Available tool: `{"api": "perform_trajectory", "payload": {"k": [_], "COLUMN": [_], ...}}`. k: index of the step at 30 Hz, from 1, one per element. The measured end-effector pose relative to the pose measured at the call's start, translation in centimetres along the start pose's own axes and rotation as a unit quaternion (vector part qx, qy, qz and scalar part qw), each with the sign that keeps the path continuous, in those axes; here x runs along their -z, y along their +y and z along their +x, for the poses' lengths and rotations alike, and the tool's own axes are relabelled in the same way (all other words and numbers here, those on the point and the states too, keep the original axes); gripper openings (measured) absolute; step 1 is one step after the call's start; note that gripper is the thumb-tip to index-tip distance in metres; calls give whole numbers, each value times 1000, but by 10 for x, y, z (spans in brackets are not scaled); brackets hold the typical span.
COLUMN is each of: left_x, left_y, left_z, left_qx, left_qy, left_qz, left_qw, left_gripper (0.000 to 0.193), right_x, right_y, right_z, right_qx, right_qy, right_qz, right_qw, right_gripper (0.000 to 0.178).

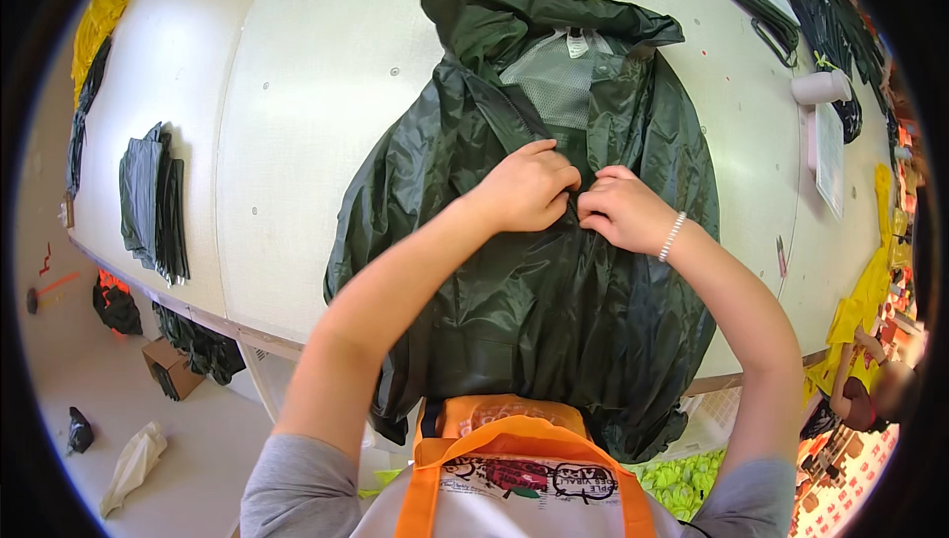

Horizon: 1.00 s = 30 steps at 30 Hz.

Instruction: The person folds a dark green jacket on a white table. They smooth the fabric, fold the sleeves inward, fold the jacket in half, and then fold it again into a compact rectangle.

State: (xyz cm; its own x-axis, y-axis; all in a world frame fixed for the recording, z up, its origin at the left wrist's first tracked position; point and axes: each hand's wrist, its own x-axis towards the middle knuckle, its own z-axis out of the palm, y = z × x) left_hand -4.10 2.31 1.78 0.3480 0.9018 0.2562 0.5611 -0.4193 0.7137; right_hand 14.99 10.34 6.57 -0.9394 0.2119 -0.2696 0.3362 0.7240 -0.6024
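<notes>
Pale table (297, 143), hands (526, 186) pinching green jacket (524, 271), exact grip unclear

You have a broad, pale table (297, 192) before you, dotted with small round marks (394, 72) and crossed by seams (227, 113) on your left and right. Bright light washes over its top. Beyond its edge on your left, you see a smooth grey floor (129, 380) bearing a brown cardboard box (184, 378), a crumpled white cloth (133, 467) and a small black bag (79, 431). On your near right, the surroundings glow reddish, too blurred to make out.
</notes>
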Motion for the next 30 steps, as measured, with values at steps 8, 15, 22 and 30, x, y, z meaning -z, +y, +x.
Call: {"api": "perform_trajectory", "payload": {"k": [8,15,22,30], "left_x": [15,-13,50,29], "left_y": [-11,6,-17,114], "left_z": [56,99,65,-107], "left_qx": [153,129,34,442], "left_qy": [-375,-578,189,100], "left_qz": [-31,248,143,197], "left_qw": [914,767,971,869], "left_gripper": [18,33,12,81], "right_x": [4,17,24,24], "right_y": [-17,-36,20,64], "right_z": [-23,-22,13,87], "right_qx": [90,92,13,-12], "right_qy": [-23,-52,134,215], "right_qz": [51,72,-103,-219], "right_qw": [994,992,985,952], "right_gripper": [10,10,4,5]}}
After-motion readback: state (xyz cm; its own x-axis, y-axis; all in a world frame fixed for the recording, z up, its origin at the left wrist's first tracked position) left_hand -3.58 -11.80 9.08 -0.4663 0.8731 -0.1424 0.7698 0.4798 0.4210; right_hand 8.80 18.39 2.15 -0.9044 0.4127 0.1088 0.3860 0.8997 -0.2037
